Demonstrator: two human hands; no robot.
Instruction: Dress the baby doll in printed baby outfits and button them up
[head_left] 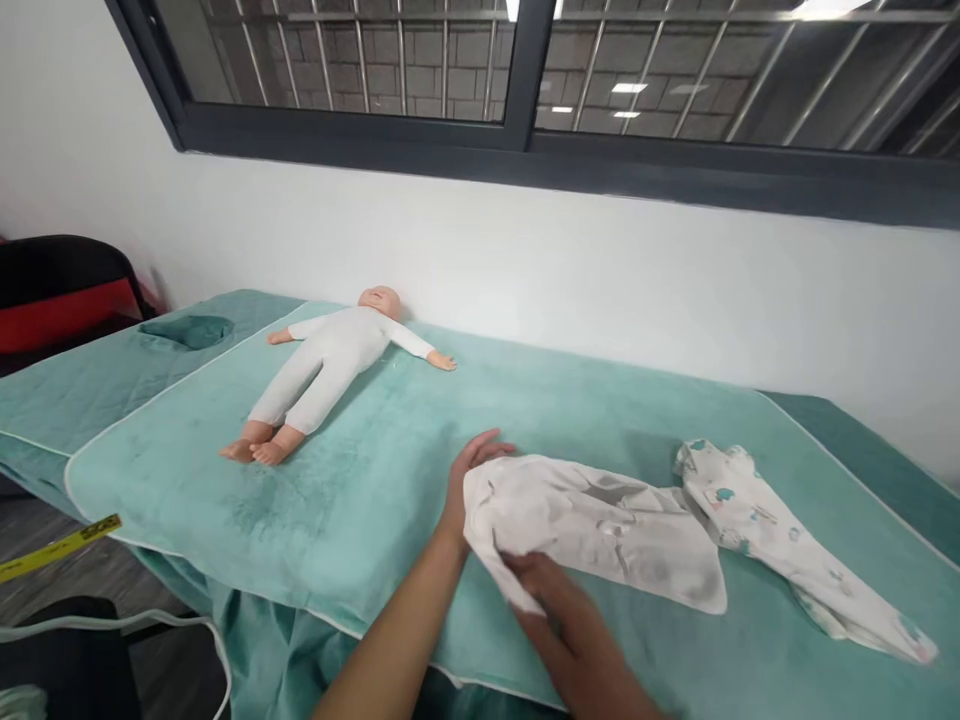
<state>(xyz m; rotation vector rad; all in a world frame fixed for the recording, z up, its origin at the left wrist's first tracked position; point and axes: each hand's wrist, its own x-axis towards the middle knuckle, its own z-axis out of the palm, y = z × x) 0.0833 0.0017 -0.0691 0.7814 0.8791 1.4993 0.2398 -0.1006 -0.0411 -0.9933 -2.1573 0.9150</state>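
Note:
A white cloth garment (600,510) lies lengthwise on the green mat, with its left end raised. My left hand (472,470) is at that end, against the far side of the fabric. Its visible fingers stretch out past the cloth, while the thumb is hidden. Closer to me, my right hand (562,610) has its fingers closed on the near lower edge of the garment. Touching the garment's right end is a white baby garment with a coloured print (780,540). A baby doll (337,350) in a white bodysuit lies on its back, arms spread, at the far left.
The green padded mat (390,480) covers the table up to the white wall (562,270) beneath a barred window. A yellow strip (60,548) sticks in at the left. Below it runs a pale cable (112,622). A black and red chair (67,290) stands at far left.

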